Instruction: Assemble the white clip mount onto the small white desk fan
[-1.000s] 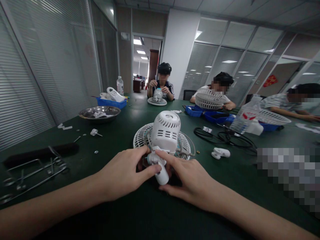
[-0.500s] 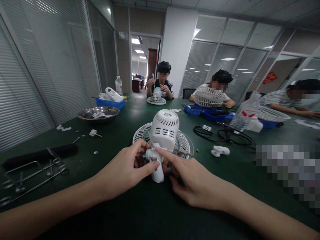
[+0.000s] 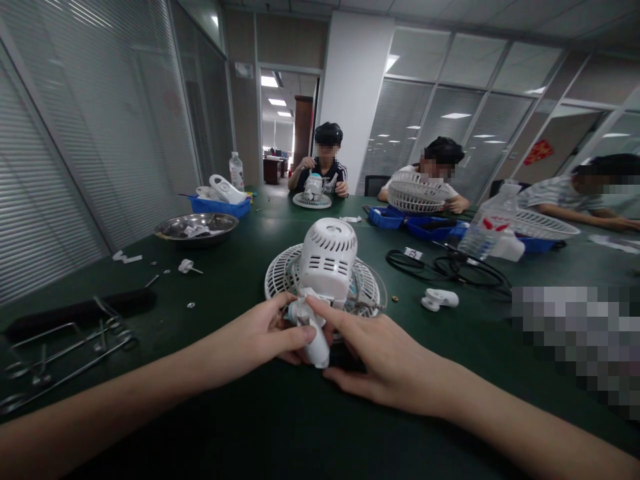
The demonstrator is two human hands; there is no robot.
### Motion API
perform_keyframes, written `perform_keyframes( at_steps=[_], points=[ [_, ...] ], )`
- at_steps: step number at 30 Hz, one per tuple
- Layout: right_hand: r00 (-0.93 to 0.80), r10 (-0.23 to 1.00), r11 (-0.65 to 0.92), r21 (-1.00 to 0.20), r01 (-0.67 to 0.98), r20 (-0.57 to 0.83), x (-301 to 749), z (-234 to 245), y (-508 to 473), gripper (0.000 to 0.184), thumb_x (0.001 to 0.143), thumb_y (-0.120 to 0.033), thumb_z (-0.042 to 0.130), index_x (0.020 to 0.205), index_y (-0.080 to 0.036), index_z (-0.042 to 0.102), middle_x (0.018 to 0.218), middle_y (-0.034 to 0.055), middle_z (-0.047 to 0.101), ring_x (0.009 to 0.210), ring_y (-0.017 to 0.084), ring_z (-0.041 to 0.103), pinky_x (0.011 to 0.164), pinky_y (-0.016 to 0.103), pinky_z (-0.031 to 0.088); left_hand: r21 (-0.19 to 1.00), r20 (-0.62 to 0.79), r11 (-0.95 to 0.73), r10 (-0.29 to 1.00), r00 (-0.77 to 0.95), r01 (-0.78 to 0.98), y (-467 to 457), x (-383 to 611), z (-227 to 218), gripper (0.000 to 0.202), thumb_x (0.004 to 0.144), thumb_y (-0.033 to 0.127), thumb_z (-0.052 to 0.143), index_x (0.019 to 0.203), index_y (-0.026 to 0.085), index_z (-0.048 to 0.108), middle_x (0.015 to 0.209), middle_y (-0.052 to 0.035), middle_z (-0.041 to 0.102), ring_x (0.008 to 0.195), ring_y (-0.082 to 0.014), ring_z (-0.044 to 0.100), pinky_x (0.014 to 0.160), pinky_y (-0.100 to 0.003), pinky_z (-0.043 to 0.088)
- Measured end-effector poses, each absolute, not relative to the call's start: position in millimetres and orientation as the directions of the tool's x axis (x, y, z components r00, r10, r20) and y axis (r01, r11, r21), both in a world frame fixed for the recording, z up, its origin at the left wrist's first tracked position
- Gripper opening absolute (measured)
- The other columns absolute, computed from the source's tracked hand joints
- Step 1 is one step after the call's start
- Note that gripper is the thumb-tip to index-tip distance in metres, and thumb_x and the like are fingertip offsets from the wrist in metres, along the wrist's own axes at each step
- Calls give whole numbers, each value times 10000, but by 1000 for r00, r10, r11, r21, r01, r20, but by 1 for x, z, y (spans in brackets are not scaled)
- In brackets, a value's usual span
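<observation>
A white fan motor housing stands on a round white grille lying flat on the dark green table. A short white neck piece sticks out from its near side toward me. My left hand grips that neck piece from the left, thumb and fingers closed round it. My right hand closes on it from the right, index finger laid along the top where it joins the housing. What lies under the palms is hidden.
Metal wire clips and a black strip lie at the left. A steel bowl, blue trays, a black cable, a small white part and a water bottle stand further off. Three people work across the table.
My right hand lifted slightly half a second ago, then settled back onto the neck piece. The left hand kept its grip and both hands shifted a little toward the housing.
</observation>
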State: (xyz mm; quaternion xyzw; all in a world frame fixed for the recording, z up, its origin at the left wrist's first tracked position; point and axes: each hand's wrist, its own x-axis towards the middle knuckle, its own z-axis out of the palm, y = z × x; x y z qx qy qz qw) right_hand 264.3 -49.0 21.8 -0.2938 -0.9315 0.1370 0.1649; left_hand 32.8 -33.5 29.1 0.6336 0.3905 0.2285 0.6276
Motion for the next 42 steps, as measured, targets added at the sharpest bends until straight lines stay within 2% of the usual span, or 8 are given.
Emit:
perform_keyframes(
  at_steps=[5, 11, 15, 19, 25, 30, 34, 42],
  points=[
    [-781, 581, 796, -359, 487, 230, 264, 23, -51, 951, 829, -333, 668, 1526, -264, 24, 1087, 47, 632, 932, 190, 619, 769, 296, 456, 962, -266, 231, 706, 657, 142, -36, 35, 28, 625, 849, 422, 656, 1295, 171, 296, 976, -91, 714, 852, -192, 714, 847, -371, 541],
    [-789, 588, 782, -375, 498, 178, 265, 34, -55, 947, 757, -120, 570, 1533, -255, 43, 1040, 42, 633, 887, 184, 609, 803, 308, 454, 972, -225, 211, 712, 666, 103, -33, 37, 21, 597, 796, 455, 705, 1196, 209, 337, 948, -47, 687, 790, -190, 714, 718, -315, 542],
    [-803, 573, 787, -386, 482, 166, 268, 39, -54, 954, 719, -56, 516, 1530, -270, 62, 1015, 29, 625, 899, 187, 600, 824, 323, 445, 978, -192, 93, 756, 626, 188, -28, 35, 20, 482, 872, 554, 554, 1156, 186, 428, 918, -55, 690, 747, -176, 684, 615, -276, 511],
    [-802, 572, 786, -391, 478, 170, 267, 38, -52, 931, 749, -96, 542, 1532, -254, 63, 1016, 36, 625, 867, 183, 594, 793, 319, 444, 970, -175, 32, 774, 608, 240, -28, 33, 25, 513, 891, 623, 449, 1067, 148, 535, 900, -63, 680, 711, -159, 655, 581, -255, 478],
    [-777, 603, 768, -394, 505, 180, 266, 34, -49, 831, 827, -259, 612, 1509, -257, 137, 935, 12, 624, 736, 147, 584, 677, 280, 435, 944, -174, -41, 780, 601, 326, -25, 32, 30, 501, 872, 602, 488, 1020, 133, 584, 879, -55, 673, 690, -151, 633, 589, -252, 457],
    [-773, 608, 750, -448, 486, 181, 267, 34, -47, 726, 864, -285, 612, 1468, -265, 210, 918, -1, 618, 685, 114, 567, 603, 231, 422, 896, -59, -183, 854, 516, 404, -32, 33, 37, 454, 867, 574, 530, 1042, 166, 624, 878, -25, 673, 734, -162, 620, 630, -260, 457],
    [-762, 620, 742, -456, 492, 186, 267, 34, -47, 666, 903, -285, 579, 1461, -268, 216, 904, -5, 613, 684, 108, 562, 607, 226, 424, 788, 72, -301, 911, 406, 537, -42, 34, 46, 405, 856, 563, 559, 1013, 199, 646, 923, -25, 689, 829, -207, 628, 683, -292, 457],
    [-740, 639, 745, -413, 525, 212, 265, 33, -50, 647, 906, -307, 574, 1452, -291, 226, 921, -9, 616, 694, 113, 572, 632, 239, 424, 634, 245, -414, 909, 339, 653, -44, 32, 47, 382, 818, 582, 608, 814, 199, 609, 768, 5, 668, 690, -171, 613, 606, -275, 444]
  ],
)
